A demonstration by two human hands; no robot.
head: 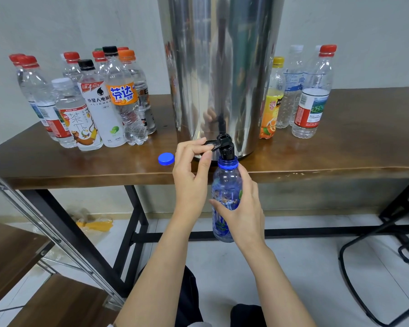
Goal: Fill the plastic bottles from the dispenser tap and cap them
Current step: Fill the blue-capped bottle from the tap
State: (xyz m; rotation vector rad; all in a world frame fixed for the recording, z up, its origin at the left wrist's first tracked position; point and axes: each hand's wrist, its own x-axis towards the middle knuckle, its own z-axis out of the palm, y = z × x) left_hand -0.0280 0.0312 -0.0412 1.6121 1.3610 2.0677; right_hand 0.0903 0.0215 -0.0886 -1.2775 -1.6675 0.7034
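Observation:
A blue plastic bottle (224, 185) hangs upright below the table edge, its open neck right under the black tap (226, 147) of the steel dispenser (222, 67). My right hand (243, 204) is wrapped around the bottle's middle. My left hand (191, 171) pinches the tap's black lever (207, 143) between thumb and fingers. The bottle's blue cap (166, 159) lies on the brown table (340, 149), left of the tap. I cannot tell whether water is flowing.
Several capped bottles (92, 102) crowd the table left of the dispenser; several more bottles (300, 95) stand at its right. A wooden shelf unit with metal rails (33, 256) is at lower left, black chair legs (387, 256) at lower right.

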